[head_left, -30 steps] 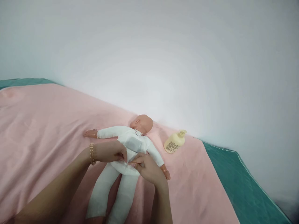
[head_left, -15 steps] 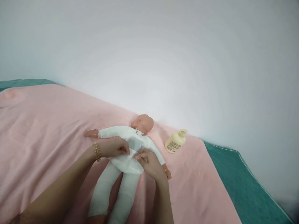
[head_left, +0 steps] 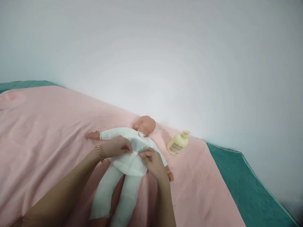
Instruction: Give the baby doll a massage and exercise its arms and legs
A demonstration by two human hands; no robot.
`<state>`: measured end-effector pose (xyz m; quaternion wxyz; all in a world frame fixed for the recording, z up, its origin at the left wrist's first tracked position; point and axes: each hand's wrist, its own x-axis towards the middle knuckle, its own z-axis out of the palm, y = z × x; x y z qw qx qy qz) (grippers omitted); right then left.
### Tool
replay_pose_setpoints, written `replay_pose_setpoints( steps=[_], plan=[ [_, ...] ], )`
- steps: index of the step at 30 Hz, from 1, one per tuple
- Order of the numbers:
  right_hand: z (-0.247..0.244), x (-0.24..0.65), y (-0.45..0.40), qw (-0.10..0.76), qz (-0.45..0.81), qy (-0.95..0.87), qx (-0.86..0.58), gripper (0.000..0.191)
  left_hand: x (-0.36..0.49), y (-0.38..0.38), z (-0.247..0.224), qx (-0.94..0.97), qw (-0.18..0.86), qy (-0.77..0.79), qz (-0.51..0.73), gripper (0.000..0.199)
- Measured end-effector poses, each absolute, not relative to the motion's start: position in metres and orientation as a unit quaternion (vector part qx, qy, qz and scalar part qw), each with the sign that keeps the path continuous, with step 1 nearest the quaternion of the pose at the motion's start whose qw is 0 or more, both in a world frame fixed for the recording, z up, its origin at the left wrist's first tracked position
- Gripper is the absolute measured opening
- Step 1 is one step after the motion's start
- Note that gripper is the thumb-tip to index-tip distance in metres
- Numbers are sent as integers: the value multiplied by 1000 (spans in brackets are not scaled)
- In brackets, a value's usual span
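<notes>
A baby doll [head_left: 125, 134] with a soft white body lies stretched out, its bare plastic head pointing away from me. Around its hips sits what looks like a white diaper [head_left: 129, 165]. My left hand [head_left: 121, 146], a gold bracelet at the wrist, pinches the diaper's upper edge near the doll's waist. Just right of it, my right hand [head_left: 152, 160] has thumb and fingers closed on the same edge. Both sets of fingertips are close together, and they partly hide the edge between them.
A pale yellow pump bottle [head_left: 178, 143] stands tilted in view, right of the doll. Beneath everything lies a wrinkled pink sheet [head_left: 201, 189] over a green surface [head_left: 246, 183]. A plain white wall [head_left: 151, 56] rises behind.
Both hands have shifted slightly up toward the doll's chest, still at the diaper's top edge. Doll and bottle stay put.
</notes>
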<state>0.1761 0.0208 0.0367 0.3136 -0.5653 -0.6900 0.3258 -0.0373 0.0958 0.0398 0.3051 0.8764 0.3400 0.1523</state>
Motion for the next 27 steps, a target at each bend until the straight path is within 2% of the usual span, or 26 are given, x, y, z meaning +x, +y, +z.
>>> replay_pose_setpoints(
  steps=[9, 13, 16, 18, 21, 27],
  plan=[
    [29, 170, 26, 303, 277, -711, -570, 22, -34, 99, 35, 866, 330, 353, 128, 23],
    [23, 161, 31, 388, 177, -686, -590, 28, -30, 100, 38, 857, 312, 362, 190, 20],
    [13, 151, 37, 469, 110, -656, -582, 26, -24, 104, 33, 863, 231, 356, 274, 23],
    [7, 147, 42, 487, 104, -655, -568, 24, -21, 107, 26, 875, 176, 334, 303, 33],
    [-1, 146, 48, 469, 119, -660, -575, 25, -18, 109, 16, 887, 151, 336, 279, 40],
    [-4, 150, 54, 422, 132, -677, -588, 27, -17, 111, 9, 885, 164, 351, 259, 30]
  ],
)
